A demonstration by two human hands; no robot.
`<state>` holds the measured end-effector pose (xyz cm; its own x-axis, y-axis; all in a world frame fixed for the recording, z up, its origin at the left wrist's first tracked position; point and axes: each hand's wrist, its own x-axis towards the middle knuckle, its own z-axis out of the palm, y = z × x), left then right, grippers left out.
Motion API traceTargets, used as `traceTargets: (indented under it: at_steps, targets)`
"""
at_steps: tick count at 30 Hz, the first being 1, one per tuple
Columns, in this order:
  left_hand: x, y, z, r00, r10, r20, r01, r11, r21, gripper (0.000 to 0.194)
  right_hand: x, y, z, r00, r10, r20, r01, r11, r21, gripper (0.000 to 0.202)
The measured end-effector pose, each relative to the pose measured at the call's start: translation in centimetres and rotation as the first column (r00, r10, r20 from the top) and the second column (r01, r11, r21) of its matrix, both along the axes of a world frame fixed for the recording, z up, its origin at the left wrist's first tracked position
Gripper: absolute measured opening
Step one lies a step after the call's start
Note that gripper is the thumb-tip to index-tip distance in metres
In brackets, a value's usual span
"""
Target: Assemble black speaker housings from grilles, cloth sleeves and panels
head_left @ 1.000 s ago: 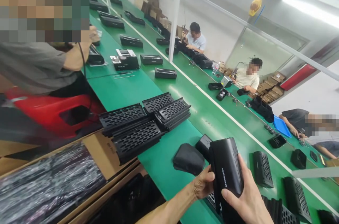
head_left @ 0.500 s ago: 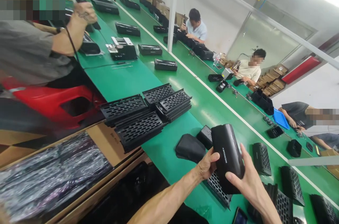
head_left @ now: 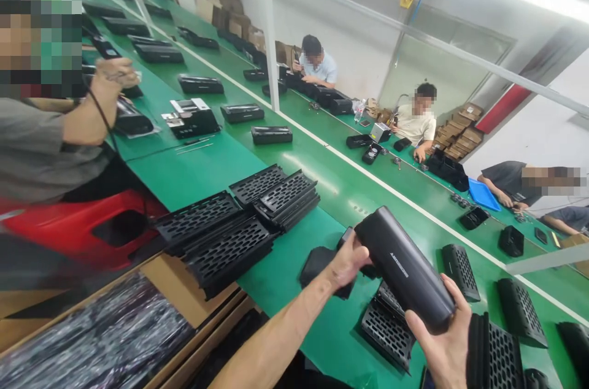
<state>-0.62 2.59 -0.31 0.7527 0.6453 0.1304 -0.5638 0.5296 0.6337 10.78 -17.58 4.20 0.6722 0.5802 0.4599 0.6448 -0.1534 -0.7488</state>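
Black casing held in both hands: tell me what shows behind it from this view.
Past the lower-left edge of the casing, perforated black panels lie on the green bench. The casing hides part of them; whatever else it covers cannot be seen.

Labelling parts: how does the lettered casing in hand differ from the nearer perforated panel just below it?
The lettered casing is held between left hand and right hand; the perforated panel lies on the green bench. The casing's visible face is smooth; the panel's is full of elongated holes. The casing looks bulkier; the panel, flatter. Both are black.
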Motion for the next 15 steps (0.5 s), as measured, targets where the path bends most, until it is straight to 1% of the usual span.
traceTargets:
  at_steps: [1,2,3,4,5,6,8,10,12,13,15]
  targets:
    - [-0.8,1.5,0.7,0.998,0.059,-0.031,-0.055,0.992,0.115,0.09,0.2,-0.7,0.6,0.999,0.006,-0.033,-0.007,1.0,-0.025,0.085]
    - [-1.6,3.0,1.5,0.996,0.048,-0.069,-0.029,0.966,0.255,0.1,0.3,-1.3,1.1,0.998,0.014,-0.059,-0.017,0.999,-0.051,0.085]
    - [-2.3,4.2,2.3,0.995,-0.002,-0.1,0.039,0.928,0.371,0.107,0.3,-1.7,1.5,0.997,0.025,-0.076,-0.03,0.997,-0.07,0.085]
    - [-2.8,5.2,3.0,0.991,-0.059,-0.123,0.108,0.886,0.45,0.109,0.3,-1.9,1.8,0.996,0.038,-0.086,-0.045,0.996,-0.083,0.085]
    - [-3.1,5.8,3.6,0.984,-0.106,-0.144,0.165,0.851,0.498,0.111,0.3,-2.0,2.1,0.994,0.051,-0.092,-0.059,0.994,-0.089,0.085]
    - [-3.3,6.1,3.9,0.978,-0.139,-0.153,0.199,0.832,0.518,0.111,0.3,-2.0,2.2,0.994,0.062,-0.091,-0.071,0.994,-0.089,0.084]
    - [-3.2,6.1,3.8,0.978,-0.146,-0.15,0.203,0.838,0.507,0.109,0.6,-2.0,2.5,0.993,0.079,-0.086,-0.087,0.992,-0.094,0.081]
    - [-2.8,5.4,2.9,0.985,-0.112,-0.129,0.16,0.872,0.463,0.106,1.3,-2.0,2.8,0.992,0.086,-0.098,-0.098,0.987,-0.126,0.078]
    - [-2.5,4.2,1.8,0.994,-0.07,-0.084,0.097,0.915,0.391,0.101,2.2,-2.4,3.1,0.988,0.095,-0.118,-0.114,0.979,-0.171,0.079]
    - [-2.3,3.5,1.2,0.998,-0.049,-0.044,0.061,0.94,0.337,0.099,2.6,-2.6,3.2,0.983,0.116,-0.142,-0.139,0.976,-0.17,0.082]
    - [-1.6,1.6,0.1,0.998,-0.026,0.063,0.014,0.983,0.183,0.098,3.0,-2.7,2.9,0.961,0.198,-0.194,-0.218,0.972,-0.085,0.099]
